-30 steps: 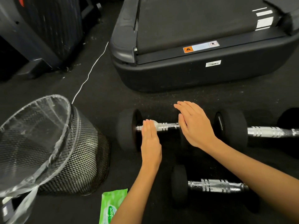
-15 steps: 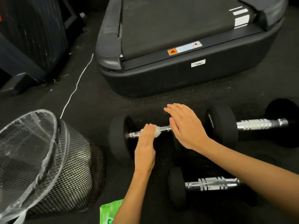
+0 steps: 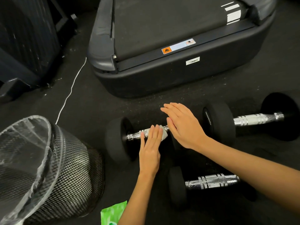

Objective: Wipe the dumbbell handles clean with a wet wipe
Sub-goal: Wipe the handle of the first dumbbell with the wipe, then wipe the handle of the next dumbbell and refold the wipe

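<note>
Three black dumbbells with chrome handles lie on the dark floor. On the nearest-left dumbbell (image 3: 116, 140), my left hand (image 3: 150, 148) lies flat with straight fingers, pressing a white wet wipe (image 3: 164, 133) onto its chrome handle (image 3: 136, 135). My right hand (image 3: 183, 125) rests flat, fingers straight, over that dumbbell's right weight, which it hides. A second dumbbell (image 3: 253, 118) lies to the right, and a third dumbbell (image 3: 211, 182) lies nearer to me, partly under my right forearm.
A black mesh bin (image 3: 68, 172) with a clear liner stands at the left. A green wet-wipe pack (image 3: 112, 215) lies at the bottom edge. A treadmill base (image 3: 162, 75) fills the floor behind the dumbbells. A white cable (image 3: 71, 91) runs across the floor at the left.
My left hand has slid the wipe to the right along the handle, from near the left weight toward my right hand. The right hand stays on the weight.
</note>
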A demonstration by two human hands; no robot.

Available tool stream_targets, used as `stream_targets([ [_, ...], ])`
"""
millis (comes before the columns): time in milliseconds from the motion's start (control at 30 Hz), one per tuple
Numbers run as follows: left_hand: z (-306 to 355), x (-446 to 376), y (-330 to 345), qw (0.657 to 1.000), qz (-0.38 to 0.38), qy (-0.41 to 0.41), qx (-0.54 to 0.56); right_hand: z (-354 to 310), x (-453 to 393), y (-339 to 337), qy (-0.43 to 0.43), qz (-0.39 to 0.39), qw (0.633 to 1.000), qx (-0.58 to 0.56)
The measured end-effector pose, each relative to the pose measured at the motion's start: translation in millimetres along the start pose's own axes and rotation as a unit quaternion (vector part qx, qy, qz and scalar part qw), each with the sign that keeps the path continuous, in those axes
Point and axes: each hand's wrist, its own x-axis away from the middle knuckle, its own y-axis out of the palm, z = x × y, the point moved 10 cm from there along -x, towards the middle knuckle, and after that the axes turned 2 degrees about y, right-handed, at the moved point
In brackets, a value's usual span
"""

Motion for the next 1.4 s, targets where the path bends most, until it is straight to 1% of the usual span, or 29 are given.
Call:
stream_targets([
  [100,6,-20,0,1.000,0.007,-0.027,-0.007,1,-2,2,0.001,-0.007,1.000,-0.005],
  [233,13,-20,9,0.998,-0.010,-0.047,0.034,3,-6,4,0.003,-0.014,1.000,-0.006],
  [433,15,9,11,0.995,-0.067,-0.022,0.074,1,-4,2,-0.006,-0.017,1.000,-0.012],
  [467,12,10,7,0.993,-0.069,-0.037,0.093,1,-4,3,-0.012,-0.022,1.000,-0.012],
  [533,4,12,-7,0.979,-0.044,-0.110,0.166,2,-5,4,-0.022,-0.041,0.999,-0.012],
  [633,-6,23,-34,0.938,0.024,-0.236,0.252,7,-8,6,-0.029,-0.077,0.996,-0.027],
  [700,-12,36,-39,0.905,0.031,-0.312,0.287,9,-7,2,-0.035,-0.084,0.995,-0.030],
  [767,-17,48,-40,0.854,0.047,-0.375,0.358,7,-1,-5,-0.045,-0.080,0.995,-0.026],
  [867,-15,59,-38,0.758,0.068,-0.450,0.468,-3,12,-11,-0.076,-0.076,0.994,-0.033],
  [900,-10,59,-38,0.740,0.062,-0.459,0.487,-6,15,-12,-0.087,-0.076,0.993,-0.030],
  [933,-6,57,-39,0.734,0.056,-0.461,0.496,-8,18,-11,-0.098,-0.078,0.992,-0.020],
  [1033,1,52,-42,0.741,0.045,-0.450,0.496,-11,20,-7,-0.125,-0.084,0.988,0.024],
  [1167,6,49,-41,0.727,0.032,-0.451,0.517,-12,21,-15,-0.135,-0.097,0.986,0.004],
  [1233,14,46,-44,0.719,0.020,-0.444,0.534,-19,28,-28,-0.146,-0.097,0.984,-0.044],
  [1300,27,41,-49,0.716,0.002,-0.430,0.550,-29,41,-40,-0.144,-0.125,0.974,-0.122],
  [1367,42,34,-56,0.728,-0.015,-0.401,0.556,-40,57,-49,-0.142,-0.145,0.961,-0.186],
  [1400,49,31,-59,0.739,-0.020,-0.385,0.553,-41,63,-52,-0.129,-0.144,0.956,-0.220],
])
